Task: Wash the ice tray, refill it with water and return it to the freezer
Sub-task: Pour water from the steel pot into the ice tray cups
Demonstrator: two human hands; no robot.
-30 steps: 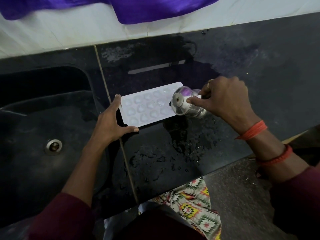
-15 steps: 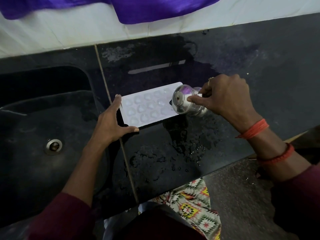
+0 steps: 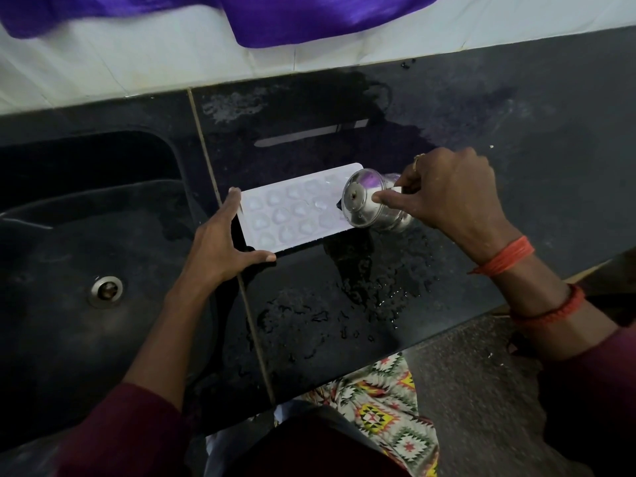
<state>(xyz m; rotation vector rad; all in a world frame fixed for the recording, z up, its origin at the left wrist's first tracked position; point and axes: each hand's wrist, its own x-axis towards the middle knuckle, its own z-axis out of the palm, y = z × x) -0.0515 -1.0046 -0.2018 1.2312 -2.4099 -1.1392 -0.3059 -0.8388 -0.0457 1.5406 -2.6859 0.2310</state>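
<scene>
A white ice tray [image 3: 292, 210] with several rounded cells lies flat on the black counter [image 3: 344, 304], just right of the sink. My left hand [image 3: 220, 246] braces its left end, with the fingers along the short edge and the thumb along the near edge. My right hand [image 3: 451, 197] grips a small steel cup [image 3: 366, 203], tipped on its side over the tray's right end with its base facing me. The cup hides that end of the tray.
A black sink [image 3: 86, 235] with a steel drain [image 3: 106, 290] lies to the left. Water is spilled on the counter in front of the tray. A white tiled wall with purple cloth [image 3: 309, 15] runs behind. The counter's front edge is close to my body.
The cup has tipped slightly further and shifted a little toward the tray's far edge. My left hand and the tray have stayed put.
</scene>
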